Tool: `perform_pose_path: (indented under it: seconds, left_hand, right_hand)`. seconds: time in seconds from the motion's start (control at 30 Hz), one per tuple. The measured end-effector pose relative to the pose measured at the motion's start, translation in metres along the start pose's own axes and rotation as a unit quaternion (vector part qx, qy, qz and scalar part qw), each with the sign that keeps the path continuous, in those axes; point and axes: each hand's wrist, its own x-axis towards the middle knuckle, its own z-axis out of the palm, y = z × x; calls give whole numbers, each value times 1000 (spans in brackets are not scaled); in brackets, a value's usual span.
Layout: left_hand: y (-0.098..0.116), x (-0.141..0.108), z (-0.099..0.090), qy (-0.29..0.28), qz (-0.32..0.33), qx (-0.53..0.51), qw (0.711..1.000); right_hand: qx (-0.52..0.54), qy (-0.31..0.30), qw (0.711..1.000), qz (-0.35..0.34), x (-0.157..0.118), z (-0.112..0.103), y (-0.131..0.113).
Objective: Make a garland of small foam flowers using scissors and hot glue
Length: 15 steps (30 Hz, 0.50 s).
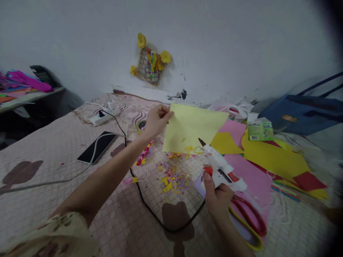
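Note:
Pinched at its upper left corner by my left hand [158,121] is a pale yellow sheet of paper [194,125], tilted up off the cloth. My right hand [218,198] grips a white hot glue gun [221,164] with an orange trigger. Its dark nozzle points up and left, near the sheet's lower right part. The gun's black cord [152,214] loops across the cloth toward a white power strip [105,116]. Scissors [248,221] with red and yellow handles lie just right of my right hand. Small paper scraps [174,178] are scattered below the sheet.
A phone [97,147] and a roll of tape [139,125] lie at left. Yellow paper [276,160], pink paper [253,178] and a green box [259,130] are at right. A blue bag [308,112] leans by the wall, where a flowered hanging [151,66] is fixed.

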Motion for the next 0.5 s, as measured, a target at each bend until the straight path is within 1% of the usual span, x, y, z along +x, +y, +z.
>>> perform_pose_path:
  seconds: [0.07, 0.1, 0.13, 0.27, 0.4, 0.5]
  left_hand:
    - [-3, 8, 2, 4, -60, 35, 998]
    - [-7, 13, 2, -5, -101, 67, 993]
    - [-12, 18, 4, -19, -125, 84, 988]
    - [-45, 30, 13, -82, -198, 139, 967]
    - [-80, 29, 30, -141, -251, 194, 938]
    - [-93, 26, 41, -171, -257, 227, 924]
  right_hand:
    - [2, -8, 1000, 12, 0, 1, -3]
    - [4, -8, 1000, 17, 1, 2, -5]
    - [7, -7, 1000, 20, 1, 3, -7]
    - [13, 6, 999, 30, 3, 5, -11]
    - [3, -11, 999, 30, 5, 6, -7]
    - [-3, -30, 999, 34, 7, 8, -4]
